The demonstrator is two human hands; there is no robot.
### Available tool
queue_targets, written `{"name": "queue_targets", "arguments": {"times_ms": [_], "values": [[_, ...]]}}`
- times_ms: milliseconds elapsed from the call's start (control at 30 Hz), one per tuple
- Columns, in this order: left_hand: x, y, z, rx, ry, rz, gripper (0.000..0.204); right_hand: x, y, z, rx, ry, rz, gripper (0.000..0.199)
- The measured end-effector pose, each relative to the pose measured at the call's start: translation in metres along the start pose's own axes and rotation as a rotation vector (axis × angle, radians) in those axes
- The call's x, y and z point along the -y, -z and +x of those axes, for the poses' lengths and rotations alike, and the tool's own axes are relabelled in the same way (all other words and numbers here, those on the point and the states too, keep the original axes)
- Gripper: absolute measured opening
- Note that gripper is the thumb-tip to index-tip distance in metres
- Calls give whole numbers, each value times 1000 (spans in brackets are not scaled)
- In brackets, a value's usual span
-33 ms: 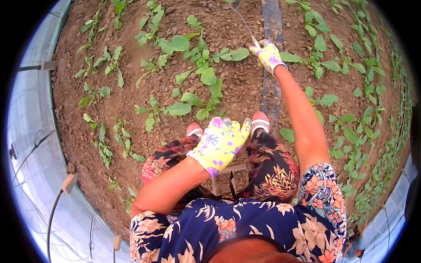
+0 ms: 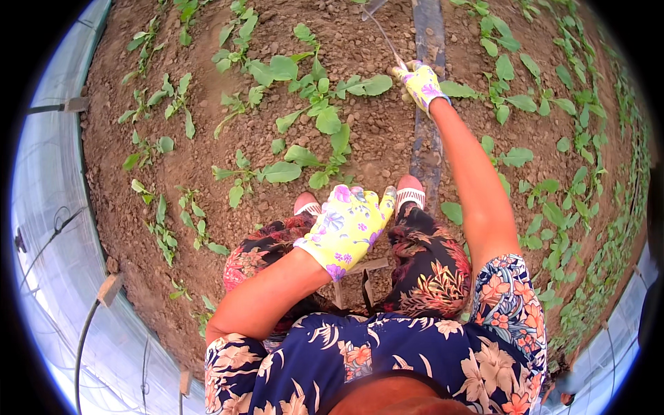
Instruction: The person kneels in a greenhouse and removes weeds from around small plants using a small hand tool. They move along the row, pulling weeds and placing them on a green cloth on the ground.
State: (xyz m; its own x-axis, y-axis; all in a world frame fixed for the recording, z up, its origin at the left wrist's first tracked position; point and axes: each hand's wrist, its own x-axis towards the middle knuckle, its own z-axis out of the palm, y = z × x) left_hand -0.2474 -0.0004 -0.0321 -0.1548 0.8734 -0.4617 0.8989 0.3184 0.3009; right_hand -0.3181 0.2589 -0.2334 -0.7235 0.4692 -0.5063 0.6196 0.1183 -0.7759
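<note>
My right hand (image 2: 423,86), in a yellow glove with purple flowers, reaches far forward with its fingers wrapped round the grip of a hand hoe (image 2: 388,41). The hoe's thin metal neck runs up and left to a blade at the soil by the top edge, partly cut off and blurred. My left hand (image 2: 344,230), gloved alike, hangs over the space between my knees, back up and thumb apart; it holds nothing that I can see. Its other fingers bend down, partly hidden. Leafy green seedlings (image 2: 322,104) grow in the soil left of the hoe.
A dark drip tape (image 2: 427,149) runs lengthwise over the brown soil beside my right foot (image 2: 409,190). More seedling rows (image 2: 508,90) stand on the right and left. Clear plastic sheeting (image 2: 52,173) walls the left side. A small wooden piece (image 2: 373,265) shows between my legs.
The hoe's blade has come slightly nearer along the soil, and my right hand has shifted a little left with it. My left hand has stayed in place.
</note>
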Motion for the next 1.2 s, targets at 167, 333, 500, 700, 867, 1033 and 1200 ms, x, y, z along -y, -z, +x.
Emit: {"name": "queue_targets", "arguments": {"times_ms": [167, 333, 500, 700, 867, 1033, 1200], "values": [[-1, -7, 8, -68, -60, 32, 56, -69, 2, 60, -186, -53, -425, 44], [-5, -7, -4, -36, -28, 38, 52, -100, -2, -18, -103, -59, -491, 51], [-12, -9, -12, -27, -34, 19, 61, -152, -2, -108, -69, -124, -385, 53], [-16, -22, -19, -53, -17, 39, 61, -202, -2, -219, 56, -209, -468, 52], [-17, -17, -23, -52, -59, 91, 52, -259, 14, -261, 53, -168, -429, 44], [-24, -34, -26, -231, -109, 52, 31, -199, 21, -248, -80, -122, -363, 45], [-23, -22, -23, -222, -136, 38, 30, -84, 15, -120, -198, 57, -474, 43]]}}
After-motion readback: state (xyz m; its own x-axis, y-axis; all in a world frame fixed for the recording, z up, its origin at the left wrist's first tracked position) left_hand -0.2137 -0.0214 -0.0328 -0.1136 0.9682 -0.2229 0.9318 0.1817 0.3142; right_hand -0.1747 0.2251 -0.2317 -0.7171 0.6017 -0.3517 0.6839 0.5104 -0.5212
